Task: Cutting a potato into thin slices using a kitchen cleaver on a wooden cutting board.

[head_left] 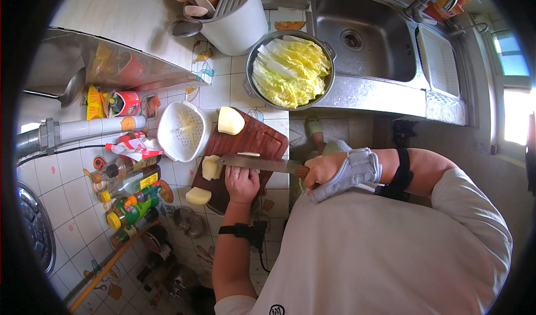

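Observation:
My right hand point(321, 169) grips the wooden handle of a kitchen knife point(261, 163). Its blade lies across a dark red wooden cutting board point(268, 139). Close against the near side of the blade is my left hand point(243, 184), fingertips bent down; what lies under them is hidden. A thin pale slice point(248, 154) shows just beyond the blade. Left of the knife tip sit pale cut pieces point(211, 167) that look like peeled potato. Another large pale chunk point(231, 121) rests at the board's far end, and a smaller chunk point(198, 196) at its left near edge.
A white colander point(180, 131) holding pale thin strips stands left of the board. Beyond it is a pot of napa cabbage leaves point(289, 72), beside a steel sink point(360, 38). Several sauce bottles point(130, 210) line the left wall. A white utensil holder point(234, 22) stands behind.

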A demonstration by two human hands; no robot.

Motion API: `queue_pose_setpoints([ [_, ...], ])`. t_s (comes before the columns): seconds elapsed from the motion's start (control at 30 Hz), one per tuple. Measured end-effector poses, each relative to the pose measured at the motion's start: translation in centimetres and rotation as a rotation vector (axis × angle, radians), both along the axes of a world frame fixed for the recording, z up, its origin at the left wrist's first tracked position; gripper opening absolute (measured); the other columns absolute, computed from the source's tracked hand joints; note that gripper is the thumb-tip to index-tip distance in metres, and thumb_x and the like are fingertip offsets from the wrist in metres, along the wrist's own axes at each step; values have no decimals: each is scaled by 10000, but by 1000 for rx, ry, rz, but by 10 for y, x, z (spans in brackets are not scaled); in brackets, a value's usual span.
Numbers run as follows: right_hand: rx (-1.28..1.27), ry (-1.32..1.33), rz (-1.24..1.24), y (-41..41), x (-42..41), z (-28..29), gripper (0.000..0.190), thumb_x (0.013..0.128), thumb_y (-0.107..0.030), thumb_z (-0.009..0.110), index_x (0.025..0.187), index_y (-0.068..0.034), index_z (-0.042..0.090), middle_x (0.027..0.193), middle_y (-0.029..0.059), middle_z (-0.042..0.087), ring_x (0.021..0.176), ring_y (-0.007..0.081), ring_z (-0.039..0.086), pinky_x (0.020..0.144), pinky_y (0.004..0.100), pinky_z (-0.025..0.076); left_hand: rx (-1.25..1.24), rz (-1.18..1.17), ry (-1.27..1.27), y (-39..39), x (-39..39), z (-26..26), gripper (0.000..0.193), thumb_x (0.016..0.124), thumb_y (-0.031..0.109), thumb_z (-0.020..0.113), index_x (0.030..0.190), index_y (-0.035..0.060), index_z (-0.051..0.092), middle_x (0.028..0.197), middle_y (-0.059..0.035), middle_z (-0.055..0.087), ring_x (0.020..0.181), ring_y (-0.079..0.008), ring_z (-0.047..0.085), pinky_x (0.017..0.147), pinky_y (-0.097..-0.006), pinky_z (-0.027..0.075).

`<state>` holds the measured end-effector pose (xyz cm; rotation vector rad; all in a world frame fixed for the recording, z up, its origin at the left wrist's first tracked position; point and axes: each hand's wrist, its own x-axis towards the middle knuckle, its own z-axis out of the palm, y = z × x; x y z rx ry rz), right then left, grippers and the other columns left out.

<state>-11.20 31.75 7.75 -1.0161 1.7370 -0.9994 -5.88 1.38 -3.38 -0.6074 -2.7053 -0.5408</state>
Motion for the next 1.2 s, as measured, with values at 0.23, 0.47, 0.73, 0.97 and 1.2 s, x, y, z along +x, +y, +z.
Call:
queue_pose_setpoints([
  [0.23, -37, 17, 13, 0, 1, -12, 388, 889, -372, 613, 801, -2, 686, 777, 255, 577, 825, 417, 599, 738, 494, 475, 14, 2, -7, 1, -1, 0, 267, 810, 82, 636, 1045, -39, 674, 1133, -216, 609, 1086, -441, 577, 998, -525, 465],
  [0.47, -56, 1, 59, 0, -1, -18, 331, 885, -317, 676, 761, -12, 640, 806, 231, 563, 826, 417, 601, 716, 487, 472, 21, -6, 13, 2, -2, 3, 217, 801, 72, 642, 989, -32, 675, 1080, -206, 618, 1042, -417, 592, 974, -513, 477],
  [0.73, -21, -15, 26, 0, -2, -12, 361, 893, -337, 674, 752, -8, 630, 815, 231, 562, 814, 421, 602, 717, 489, 469, 31, 3, 2, 1, -2, 5, 215, 798, 71, 641, 984, -30, 676, 1070, -197, 621, 1023, -407, 597, 954, -508, 486],
  [0.97, -31, -98, 35, -9, -3, -36, 257, 847, -280, 693, 791, -29, 688, 816, 210, 614, 843, 398, 627, 724, 476, 487, 15, -1, 3, 2, -2, 2, 218, 807, 82, 644, 1000, -12, 683, 1062, -188, 622, 996, -396, 603, 935, -484, 501],
  [1.2, -153, -95, 18, -13, -3, -40, 232, 835, -267, 686, 801, -38, 690, 856, 199, 606, 829, 392, 620, 711, 476, 487, 46, 8, -40, -2, 3, -2, 255, 824, 85, 634, 1042, -38, 679, 1070, -205, 633, 1010, -419, 597, 948, -509, 480],
])
